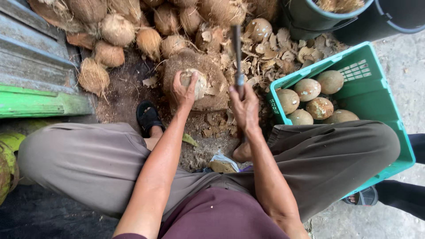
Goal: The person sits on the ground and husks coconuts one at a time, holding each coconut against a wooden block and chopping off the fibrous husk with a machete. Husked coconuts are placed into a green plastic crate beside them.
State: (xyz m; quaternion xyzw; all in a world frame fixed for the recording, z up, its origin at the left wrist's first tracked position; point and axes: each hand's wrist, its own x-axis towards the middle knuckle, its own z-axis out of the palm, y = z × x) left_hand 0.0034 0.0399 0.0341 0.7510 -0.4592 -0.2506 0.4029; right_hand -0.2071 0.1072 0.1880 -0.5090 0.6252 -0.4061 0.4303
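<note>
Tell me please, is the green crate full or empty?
Partly full: the green crate holds about six peeled coconuts, with bare floor showing beside them.

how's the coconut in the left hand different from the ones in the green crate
The coconut under the left hand sits alone on a chopping block, partly husked; the crate coconuts lie grouped in the green crate, smooth and untouched. All are round and brownish.
</note>
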